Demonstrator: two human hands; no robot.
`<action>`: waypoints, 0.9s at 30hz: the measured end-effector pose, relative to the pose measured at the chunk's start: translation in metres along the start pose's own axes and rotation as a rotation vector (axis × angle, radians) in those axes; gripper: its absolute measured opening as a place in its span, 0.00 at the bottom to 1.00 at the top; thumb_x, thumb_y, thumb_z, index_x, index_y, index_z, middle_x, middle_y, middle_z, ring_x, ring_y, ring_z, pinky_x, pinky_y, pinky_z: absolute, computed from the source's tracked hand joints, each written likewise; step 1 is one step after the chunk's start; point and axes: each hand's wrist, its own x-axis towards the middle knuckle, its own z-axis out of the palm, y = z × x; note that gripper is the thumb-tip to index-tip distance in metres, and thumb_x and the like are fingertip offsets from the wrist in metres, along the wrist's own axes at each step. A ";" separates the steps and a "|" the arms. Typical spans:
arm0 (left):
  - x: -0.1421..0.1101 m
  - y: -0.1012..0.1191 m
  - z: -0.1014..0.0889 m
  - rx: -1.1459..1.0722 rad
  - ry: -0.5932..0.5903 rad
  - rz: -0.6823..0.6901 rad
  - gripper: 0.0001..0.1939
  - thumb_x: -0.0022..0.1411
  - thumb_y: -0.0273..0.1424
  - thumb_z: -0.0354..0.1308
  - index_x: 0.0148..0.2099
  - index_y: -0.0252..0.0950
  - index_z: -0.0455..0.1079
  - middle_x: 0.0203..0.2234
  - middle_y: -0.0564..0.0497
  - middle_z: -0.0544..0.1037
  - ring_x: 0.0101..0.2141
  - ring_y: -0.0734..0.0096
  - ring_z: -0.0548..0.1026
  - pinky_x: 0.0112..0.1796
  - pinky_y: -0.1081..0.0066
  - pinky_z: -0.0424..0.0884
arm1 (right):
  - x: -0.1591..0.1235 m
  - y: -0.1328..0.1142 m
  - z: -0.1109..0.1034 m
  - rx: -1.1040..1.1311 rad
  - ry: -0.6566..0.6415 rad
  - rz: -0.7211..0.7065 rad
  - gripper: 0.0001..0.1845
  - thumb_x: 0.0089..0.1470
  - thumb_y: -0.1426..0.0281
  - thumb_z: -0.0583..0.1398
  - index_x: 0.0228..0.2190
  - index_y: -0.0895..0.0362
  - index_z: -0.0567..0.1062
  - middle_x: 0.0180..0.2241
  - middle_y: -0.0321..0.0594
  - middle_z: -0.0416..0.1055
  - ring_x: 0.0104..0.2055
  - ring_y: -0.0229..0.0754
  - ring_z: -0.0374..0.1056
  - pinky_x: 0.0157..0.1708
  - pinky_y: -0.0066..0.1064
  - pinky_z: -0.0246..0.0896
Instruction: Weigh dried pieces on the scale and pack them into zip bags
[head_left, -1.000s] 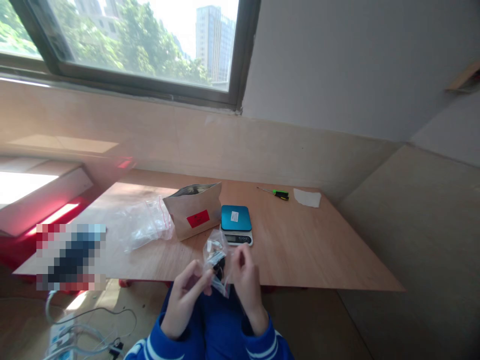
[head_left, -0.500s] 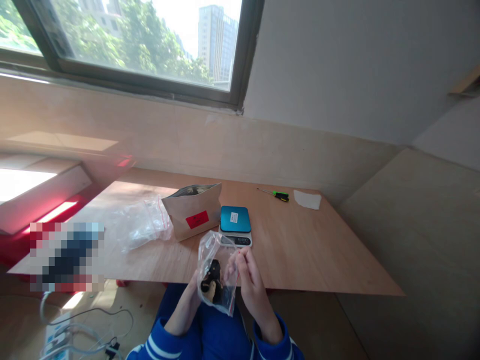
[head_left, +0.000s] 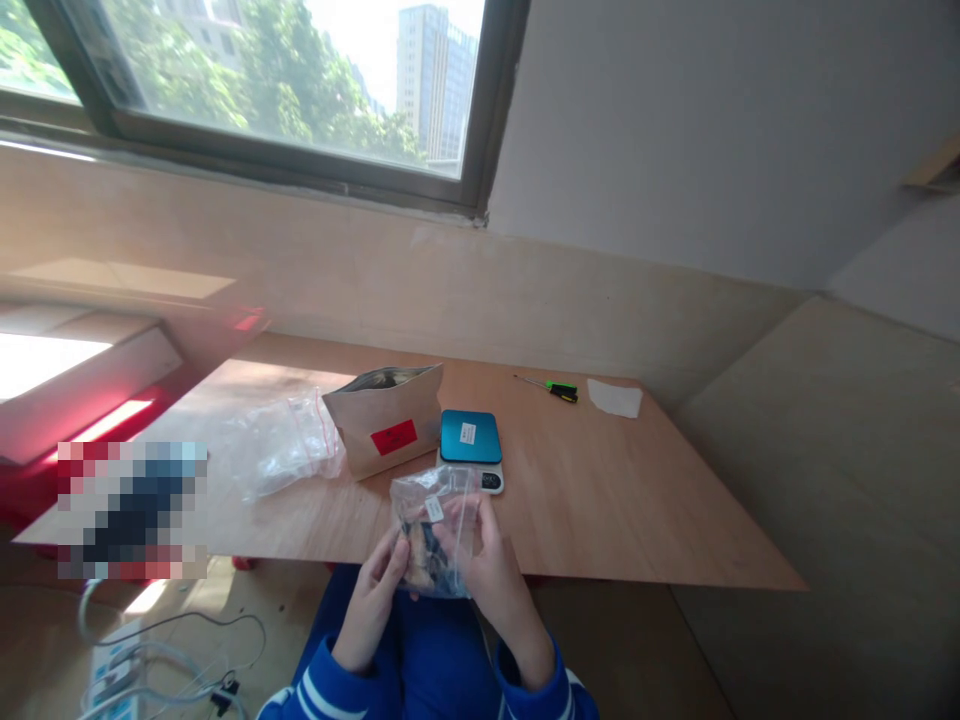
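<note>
- Centrally, held up between two bare hands at the near table edge: transparent rectangular plastic zip bag (head_left: 437,540), in front of the scale and overlapping its lower front.
- Visible on or through the film: small white rectangular label (head_left: 434,508), near the top; lower down, dark and tan contents (head_left: 435,562), too blurred to identify.
- At the bag's left side: left hand (head_left: 381,580), grasping the plastic, thumb against the front face, other fingers partly hidden.
- At the bag's right side: right hand (head_left: 493,565), grasping the plastic, fingers showing through the film; whether inside or behind, impossible to tell.
- Around both wrists: bright blue sleeves (head_left: 337,683) with white stripes.
- Just beyond the bag: flat digital scale (head_left: 480,445) with blue square top and white base, display partly covered.
- Just left of the scale: upright tan paper pouch (head_left: 358,430), mouth gaping, red rectangular label (head_left: 394,437) on the front.
- Farther left, beside the pouch: crumpled clear plastic packaging (head_left: 289,455) with red lines.
- Toward the far right: screwdriver (head_left: 561,391) with green-and-black handle; near it, irregular white sheet (head_left: 615,398).
- Beneath all these: light brown wooden tabletop (head_left: 622,500).
</note>
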 end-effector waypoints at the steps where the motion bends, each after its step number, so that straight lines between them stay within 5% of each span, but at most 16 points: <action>1: 0.001 0.001 -0.001 0.045 -0.015 0.037 0.32 0.46 0.51 0.65 0.47 0.34 0.77 0.34 0.45 0.81 0.31 0.62 0.76 0.34 0.67 0.74 | -0.001 0.000 0.001 0.016 -0.075 0.039 0.13 0.54 0.64 0.61 0.40 0.54 0.68 0.40 0.41 0.73 0.41 0.43 0.72 0.45 0.34 0.66; 4: 0.002 0.001 -0.002 0.138 0.003 0.119 0.27 0.44 0.51 0.66 0.40 0.35 0.80 0.35 0.45 0.81 0.40 0.57 0.76 0.44 0.66 0.72 | -0.002 0.002 0.004 0.005 -0.199 0.088 0.19 0.54 0.63 0.61 0.47 0.54 0.69 0.47 0.43 0.72 0.47 0.45 0.71 0.50 0.38 0.64; 9: 0.003 0.000 -0.001 0.107 0.036 0.043 0.33 0.46 0.53 0.63 0.46 0.31 0.77 0.27 0.47 0.79 0.23 0.69 0.71 0.21 0.72 0.68 | 0.002 0.013 0.009 0.093 -0.176 0.196 0.20 0.50 0.59 0.64 0.42 0.57 0.74 0.42 0.45 0.75 0.46 0.48 0.72 0.49 0.40 0.65; 13: 0.003 0.004 -0.001 0.038 0.077 -0.003 0.38 0.44 0.55 0.64 0.48 0.29 0.76 0.28 0.46 0.79 0.22 0.71 0.70 0.19 0.73 0.66 | 0.004 0.018 0.005 0.257 -0.076 0.310 0.27 0.41 0.56 0.69 0.40 0.58 0.72 0.36 0.43 0.76 0.38 0.46 0.73 0.41 0.37 0.69; 20: 0.003 0.005 0.000 -0.181 0.111 -0.098 0.35 0.47 0.52 0.64 0.50 0.32 0.74 0.35 0.42 0.80 0.26 0.67 0.74 0.19 0.74 0.66 | 0.004 0.016 -0.002 0.445 0.207 0.283 0.28 0.40 0.56 0.69 0.41 0.57 0.72 0.42 0.47 0.76 0.44 0.47 0.73 0.44 0.38 0.69; 24: 0.005 0.007 -0.005 -0.274 0.193 -0.101 0.35 0.45 0.53 0.65 0.48 0.33 0.74 0.31 0.45 0.79 0.26 0.67 0.73 0.19 0.74 0.65 | 0.016 0.004 -0.009 0.564 0.204 0.279 0.33 0.44 0.58 0.68 0.50 0.57 0.69 0.46 0.49 0.74 0.47 0.49 0.72 0.42 0.39 0.70; 27: 0.006 0.011 -0.014 -0.281 0.199 -0.065 0.32 0.47 0.51 0.64 0.49 0.35 0.73 0.34 0.45 0.79 0.29 0.66 0.74 0.21 0.74 0.66 | 0.044 -0.020 -0.011 0.565 0.186 0.130 0.31 0.48 0.59 0.66 0.52 0.55 0.68 0.48 0.46 0.73 0.48 0.46 0.71 0.43 0.37 0.69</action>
